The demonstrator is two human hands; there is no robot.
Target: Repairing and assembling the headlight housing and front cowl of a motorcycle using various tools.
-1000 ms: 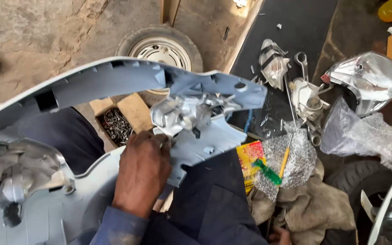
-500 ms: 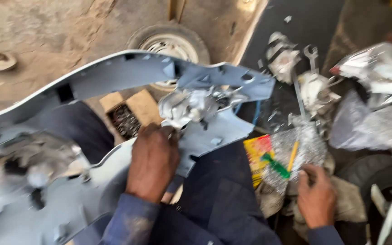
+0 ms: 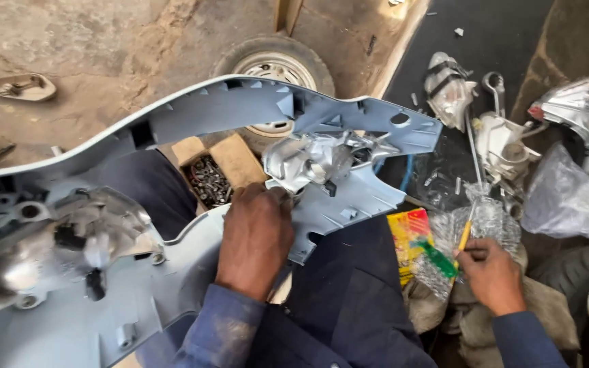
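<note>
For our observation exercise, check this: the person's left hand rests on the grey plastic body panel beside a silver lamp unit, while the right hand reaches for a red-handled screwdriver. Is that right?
One detail is wrong. In the head view the right hand reaches for a yellow-handled screwdriver, not a red-handled one. The rest holds: the left hand rests on the grey plastic body panel beside the silver lamp unit.

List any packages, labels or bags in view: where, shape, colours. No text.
Printed packet: flat rectangle, yellow and red, on the ground beside the right hand.
Clear plastic bag: crinkled, partly over the packet, at the right hand's fingers.
Cardboard box: open, brown, holds dark screws, behind the left hand.
Large clear bag: crumpled, far right.
</note>
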